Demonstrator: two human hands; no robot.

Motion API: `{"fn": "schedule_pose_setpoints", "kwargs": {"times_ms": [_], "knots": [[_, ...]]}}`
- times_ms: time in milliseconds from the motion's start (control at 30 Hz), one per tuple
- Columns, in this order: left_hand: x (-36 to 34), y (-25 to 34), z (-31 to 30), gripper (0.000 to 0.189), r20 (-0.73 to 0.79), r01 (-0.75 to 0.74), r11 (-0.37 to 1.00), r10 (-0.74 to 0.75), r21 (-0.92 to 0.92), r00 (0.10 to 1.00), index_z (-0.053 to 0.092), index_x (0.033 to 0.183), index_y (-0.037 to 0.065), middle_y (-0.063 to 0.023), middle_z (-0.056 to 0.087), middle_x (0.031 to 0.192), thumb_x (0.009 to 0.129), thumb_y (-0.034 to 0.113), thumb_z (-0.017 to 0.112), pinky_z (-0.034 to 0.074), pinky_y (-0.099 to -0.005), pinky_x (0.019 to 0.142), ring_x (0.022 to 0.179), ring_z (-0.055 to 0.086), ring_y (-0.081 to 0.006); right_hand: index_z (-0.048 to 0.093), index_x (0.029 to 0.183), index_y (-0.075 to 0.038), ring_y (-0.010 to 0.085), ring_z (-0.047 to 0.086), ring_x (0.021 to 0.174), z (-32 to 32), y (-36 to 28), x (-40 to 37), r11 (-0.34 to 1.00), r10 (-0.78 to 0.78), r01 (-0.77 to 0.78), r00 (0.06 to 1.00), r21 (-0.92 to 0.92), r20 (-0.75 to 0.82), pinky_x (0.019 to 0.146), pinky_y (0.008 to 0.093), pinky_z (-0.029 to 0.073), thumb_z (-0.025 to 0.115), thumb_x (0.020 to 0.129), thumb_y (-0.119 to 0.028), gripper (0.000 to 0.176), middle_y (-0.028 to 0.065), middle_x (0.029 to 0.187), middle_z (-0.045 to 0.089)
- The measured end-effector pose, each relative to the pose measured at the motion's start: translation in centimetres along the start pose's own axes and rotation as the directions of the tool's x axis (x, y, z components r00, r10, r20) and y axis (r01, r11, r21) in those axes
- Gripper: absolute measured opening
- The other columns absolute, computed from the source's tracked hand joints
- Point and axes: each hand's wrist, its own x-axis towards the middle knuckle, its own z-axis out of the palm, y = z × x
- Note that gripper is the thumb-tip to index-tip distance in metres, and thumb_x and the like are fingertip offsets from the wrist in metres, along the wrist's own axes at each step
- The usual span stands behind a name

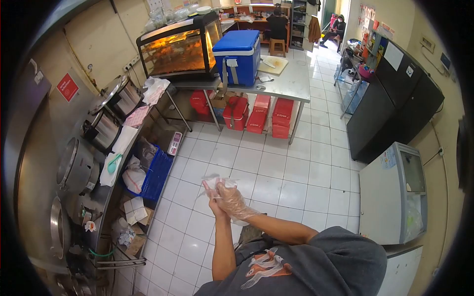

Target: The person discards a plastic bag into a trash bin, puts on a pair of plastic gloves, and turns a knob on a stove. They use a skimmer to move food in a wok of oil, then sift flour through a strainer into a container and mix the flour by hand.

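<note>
My right hand (236,201) wears a thin clear plastic glove that reaches past the wrist. Its fingers are curled against my left hand (216,208), gripping crumpled, see-through plastic (212,180) that looks like a second glove. This plastic lies about the left fingers, whose tips point forward and look spread. The right hand partly covers the left palm. Both hands are together in front of my dark grey shirt (306,269), above the white tiled floor (192,212).
On my left, a steel counter (111,197) carries large pots (101,130), with a blue crate (157,172) below. Ahead, a steel table (291,84) holds a blue cooler box (237,56) and a lit display case (173,52). A black fridge (395,98) stands right. Two people sit far back.
</note>
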Motion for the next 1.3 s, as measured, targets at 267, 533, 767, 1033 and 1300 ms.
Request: {"fn": "schedule_pose_setpoints", "kwargs": {"times_ms": [267,533,767,1033,1300], "knots": [[0.9,1.8,-1.8,0.063,0.077,-0.134,0.98,0.146,-0.144,0.986,0.012,0.155,0.031,-0.0108,0.022,0.157,0.099,0.026,0.041,0.032,-0.0732,0.102,0.142,0.026,-0.0389,0.053,0.107,-0.007,0.0471,0.064,0.079,-0.1,-2.3,0.6,0.969,0.061,-0.079,0.995,0.233,0.085,0.065,0.055,0.052,0.059,0.09,-0.03,0.03,0.026,0.086,0.065],[1.3,6.0,3.0,0.058,0.431,-0.052,0.971,0.152,-0.235,0.89,0.012,0.155,0.034,-0.009,0.006,0.163,0.1,0.043,0.028,0.02,-0.077,0.105,0.146,0.012,-0.0438,0.049,0.119,-0.008,0.0438,0.061,0.064,-3.2,-7.2,1.0,0.97,-0.226,0.23,0.973,0.075,-0.052,0.055,0.051,0.048,0.057,0.091,-0.023,0.033,0.0222,0.079,0.06],[6.2,4.9,0.8,0.059,0.325,0.017,0.976,0.055,-0.217,0.944,0.009,0.155,0.033,-0.0185,0.012,0.16,0.101,0.053,0.025,0.034,-0.071,0.101,0.14,0.024,-0.0478,0.054,0.12,-0.004,0.045,0.062,0.083,-0.5,-5.5,4.8,0.975,-0.218,0.213,0.969,0.061,0.115,0.068,0.0473,0.052,0.061,0.086,-0.012,0.036,0.0271,0.1,0.062],[11.7,2.9,-3.1,0.072,-0.071,0.07,0.996,-0.067,0.047,0.995,0.015,0.153,0.03,-0.0208,0.021,0.154,0.094,0.065,0.036,0.036,-0.0692,0.101,0.139,0.028,-0.0408,0.051,0.128,-0.012,0.0266,0.063,0.075,4.8,-1.2,8.0,0.877,-0.392,0.387,0.919,-0.284,0.044,0.062,0.0434,0.051,0.052,0.095,-0.024,0.036,0.01,0.1,0.065],[13.0,5.1,1.7,0.075,-0.201,0.044,0.952,-0.11,-0.304,0.973,0.014,0.15,0.027,-0.018,0.03,0.146,0.091,0.059,0.048,0.038,-0.0679,0.098,0.13,0.034,-0.0399,0.057,0.12,-0.013,0.032,0.064,0.075,-0.7,-4.2,9.0,0.761,-0.629,0.619,0.777,-0.196,0.014,0.068,0.0419,0.052,0.057,0.083,-0.009,0.037,0.0153,0.095,0.065]]}}
